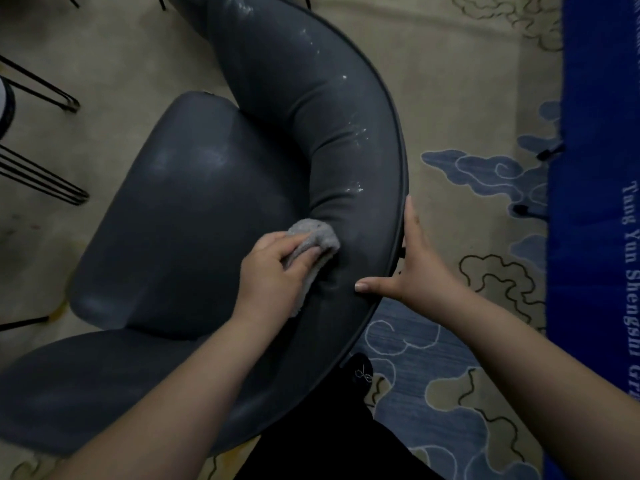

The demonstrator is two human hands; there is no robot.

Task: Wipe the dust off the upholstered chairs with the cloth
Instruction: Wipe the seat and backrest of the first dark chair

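— What's under you, and what's the room like?

— A beige carpet (467, 81) with blue cloud shapes and dark curling outlines. A bright blue banner (595, 168) with white lettering hangs down the right edge. Thin black metal legs (41, 181) of other furniture stand at the left. I'm looking straight down over a dark grey upholstered chair (194, 216): a rounded seat cushion wrapped by a curved backrest with a thin dark rim. Small shiny specks run along the backrest's inner face.

— Where's the cloth?

— The grey cloth (313, 242) is bunched in the crease where the seat cushion meets the backrest. My left hand (273, 271) lies on top of it, fingers curled over the wad and pressing it against the upholstery; part of the cloth trails back under my palm.

— And the other hand?

— My right hand (412, 261) rests on the backrest's rim, just right of the cloth. Its fingers lie straight along the outer edge, the thumb stretches across the padded top toward the cloth, and it has hold of nothing else.

— Anything below?

— Dark clothing and one black shoe (360, 368) on the carpet.
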